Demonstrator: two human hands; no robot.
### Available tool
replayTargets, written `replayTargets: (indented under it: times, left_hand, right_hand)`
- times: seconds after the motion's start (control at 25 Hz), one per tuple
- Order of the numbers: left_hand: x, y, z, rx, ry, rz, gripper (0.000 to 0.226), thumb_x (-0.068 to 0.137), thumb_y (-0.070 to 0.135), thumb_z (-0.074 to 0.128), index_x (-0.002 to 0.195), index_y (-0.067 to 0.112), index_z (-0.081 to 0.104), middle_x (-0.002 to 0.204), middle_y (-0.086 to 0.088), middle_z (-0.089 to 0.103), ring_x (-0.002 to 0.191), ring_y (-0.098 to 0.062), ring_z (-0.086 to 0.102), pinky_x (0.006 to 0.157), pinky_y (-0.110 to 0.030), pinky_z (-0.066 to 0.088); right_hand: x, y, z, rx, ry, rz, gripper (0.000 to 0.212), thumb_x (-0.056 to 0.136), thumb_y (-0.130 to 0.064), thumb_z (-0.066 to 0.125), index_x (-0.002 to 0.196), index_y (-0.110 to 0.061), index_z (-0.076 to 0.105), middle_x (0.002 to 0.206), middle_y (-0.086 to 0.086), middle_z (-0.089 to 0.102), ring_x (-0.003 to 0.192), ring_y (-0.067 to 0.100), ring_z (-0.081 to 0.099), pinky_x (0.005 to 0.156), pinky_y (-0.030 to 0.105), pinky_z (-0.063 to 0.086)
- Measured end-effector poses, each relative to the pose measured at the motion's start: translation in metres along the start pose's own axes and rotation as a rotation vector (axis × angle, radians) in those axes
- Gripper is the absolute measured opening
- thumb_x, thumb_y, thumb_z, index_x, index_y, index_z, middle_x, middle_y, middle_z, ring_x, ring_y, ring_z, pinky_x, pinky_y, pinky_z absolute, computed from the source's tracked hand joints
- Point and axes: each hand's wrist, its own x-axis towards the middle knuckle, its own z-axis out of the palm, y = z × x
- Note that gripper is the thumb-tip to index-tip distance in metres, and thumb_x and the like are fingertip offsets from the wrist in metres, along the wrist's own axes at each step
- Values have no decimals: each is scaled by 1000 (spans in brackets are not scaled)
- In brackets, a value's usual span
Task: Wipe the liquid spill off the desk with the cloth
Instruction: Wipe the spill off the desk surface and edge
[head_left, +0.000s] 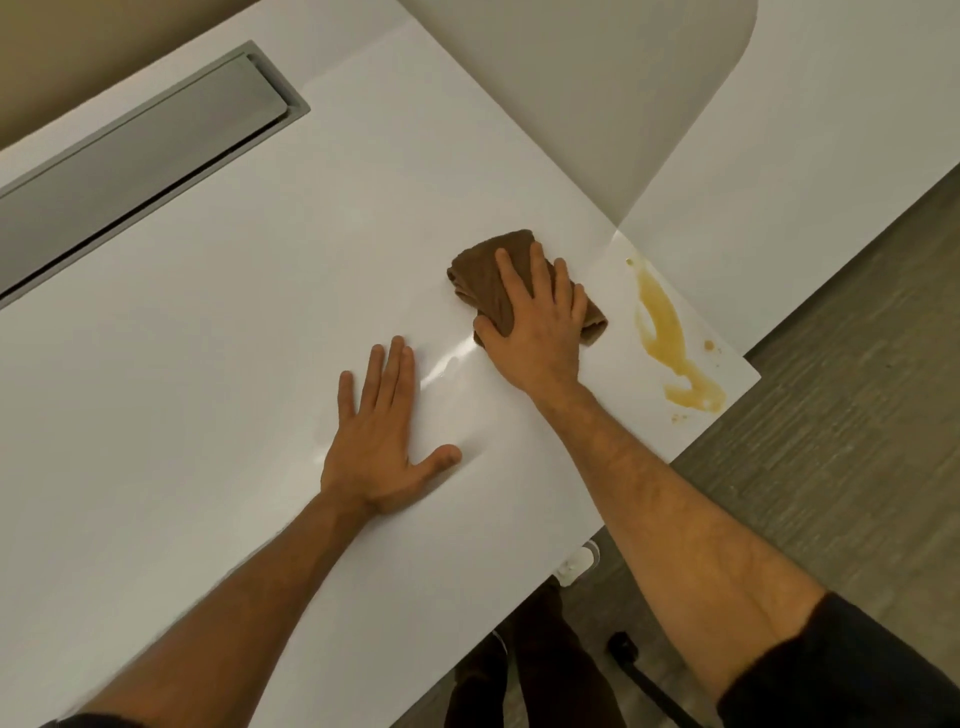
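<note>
**Cloth under the right hand, spill just beside it**

The brown cloth (488, 280) lies bunched on the white desk (208, 338), toward the right side and a little beyond the middle of the top. The right hand (535, 322) lies flat on top of it, palm down, fingers spread and nearly straight, pressing it against the surface; the thumb reaches down the cloth's left edge to the desk. Part of the cloth shows beyond the fingertips on the far side and at the hand's right.

The spill (670, 338) is a yellow-brown streak to the right of the cloth, near the desk's right corner. It runs from a small drop at its far end to a wider pool at its near end, with a few small specks beside it. The cloth and the spill lie near each other but do not touch; a bare strip of desk lies between them.

The left hand (379, 447) rests flat on the desk, nearer and to the left of the cloth, fingers straight and close together, thumb spread to the right. It holds nothing.

A long grey flap (135, 150) is set into the desk at the far left. A pale panel (587, 88) stands at the far side. Grey floor (857, 415) shows to the right, and a shoe (576, 564) under the desk's near edge.
</note>
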Motion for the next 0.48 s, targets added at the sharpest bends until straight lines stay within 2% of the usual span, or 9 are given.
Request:
replayTargets:
  times: [0.12, 0.24, 0.36, 0.48]
  left_hand:
    - [0, -2, 0, -57, 25, -15, 115, 83, 94, 17, 161, 24, -30, 173, 6, -28, 161, -15, -22, 130, -50, -14]
    - [-1, -6, -1, -131, 75, 2, 116, 87, 90, 21, 166, 14, -17, 176, 1, -19, 163, -18, -15, 131, -49, -11]
    - [-5, -7, 1, -131, 91, 20, 114, 90, 88, 21, 167, 10, -9, 177, -3, -10, 164, -20, -10, 131, -54, -6]
    - [-7, -7, -1, -88, 81, 28, 113, 89, 90, 18, 168, 14, -8, 178, -3, -8, 164, -20, -13, 130, -56, -7]
  right_hand:
    - [-6, -11, 6, 39, -44, -197, 74, 89, -50, 60, 156, -28, 37, 165, 13, 30, 148, 42, 29, 119, 57, 19]
    - [-28, -13, 7, 75, -106, -384, 75, 86, -47, 63, 155, -28, 41, 164, 12, 32, 146, 42, 32, 118, 57, 23]
    - [-61, -7, 6, 66, -136, -469, 72, 87, -48, 62, 154, -29, 42, 164, 12, 32, 145, 41, 33, 118, 55, 21]
    - [-92, 1, 4, 62, -114, -501, 70, 89, -51, 61, 153, -28, 43, 164, 12, 33, 145, 40, 34, 118, 53, 20]
